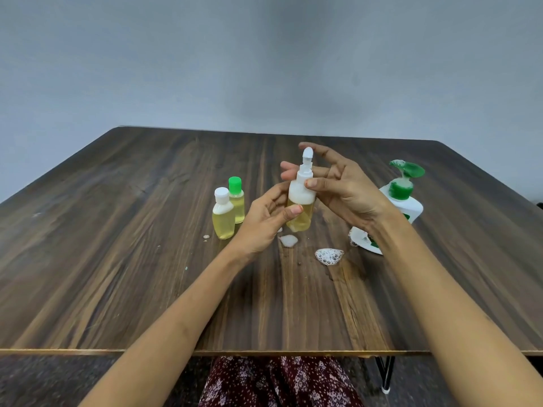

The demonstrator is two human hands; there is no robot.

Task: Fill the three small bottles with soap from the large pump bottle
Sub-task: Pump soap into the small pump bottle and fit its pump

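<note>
Your left hand point(266, 218) grips the lower body of the third bottle point(300, 207), thumb across the front, holding it upright just above the counter point(117, 259) so the yellow soap inside stays put. Your right hand point(338, 186) pinches its white pump top, thumb on the collar and fingers spread behind the nozzle, which reads as screwing the top on. Left of this bottle, the white-cap bottle point(222, 214) and the green-cap bottle point(236, 201) stand touching, both capped and full, parked out of the way. Right of it, behind your right wrist, sits the pump bottle point(401, 201), its green head foamy. Foam blobs point(329, 256) lie on the counter just below the held bottle, so expect slippery fingers. Filling looks essentially done; closing remains.
</note>
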